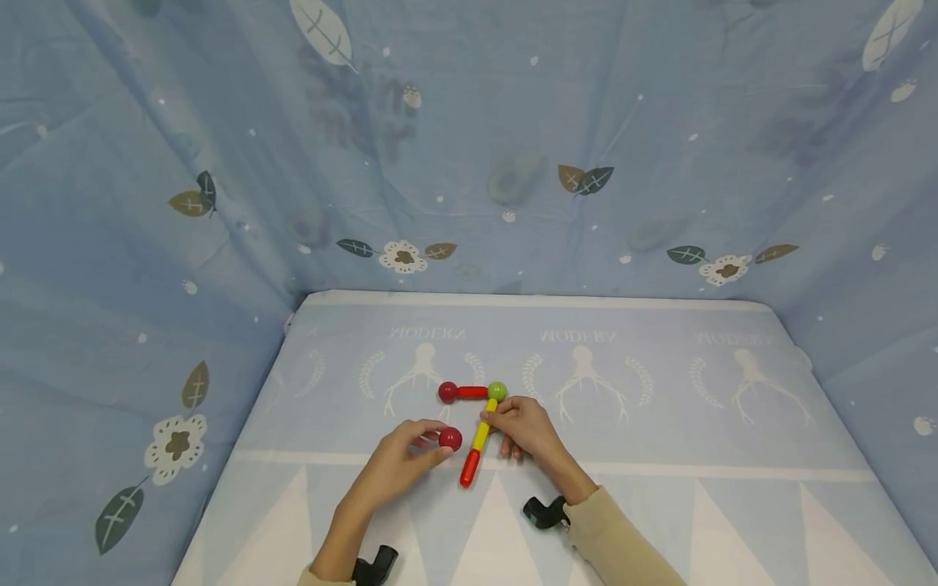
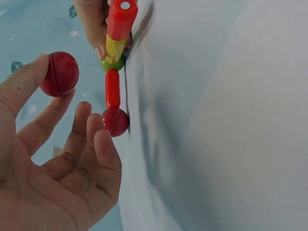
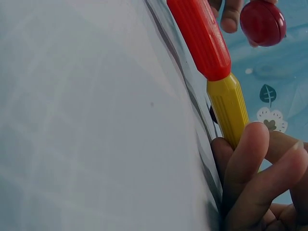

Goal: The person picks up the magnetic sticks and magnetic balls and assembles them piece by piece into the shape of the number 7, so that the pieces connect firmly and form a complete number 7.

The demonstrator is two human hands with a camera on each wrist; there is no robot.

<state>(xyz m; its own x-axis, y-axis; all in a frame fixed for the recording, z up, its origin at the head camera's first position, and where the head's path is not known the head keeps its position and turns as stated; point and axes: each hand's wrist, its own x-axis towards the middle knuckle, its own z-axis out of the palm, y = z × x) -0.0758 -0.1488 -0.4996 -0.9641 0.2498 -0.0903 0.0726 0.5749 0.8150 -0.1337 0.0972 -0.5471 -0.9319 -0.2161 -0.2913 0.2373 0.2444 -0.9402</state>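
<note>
My left hand (image 1: 401,460) pinches a loose red ball (image 1: 450,439) between thumb and forefinger, its other fingers loosely spread. With thumb and fingers, my right hand (image 1: 526,427) grips a yellow rod (image 1: 481,434). A red rod (image 1: 470,469) continues from the yellow one toward the person, its far end bare. At the other end of the yellow rod sits a green ball (image 1: 497,391). From that ball a shorter red rod (image 1: 472,392) runs left to a second red ball (image 1: 447,392). In the left wrist view the held ball (image 2: 60,74) shows a seam.
A pale patterned cloth (image 1: 659,391) covers the table under the hands. Blue printed curtains (image 1: 469,146) stand behind it and at both sides. Black devices (image 1: 544,513) are strapped at both wrists.
</note>
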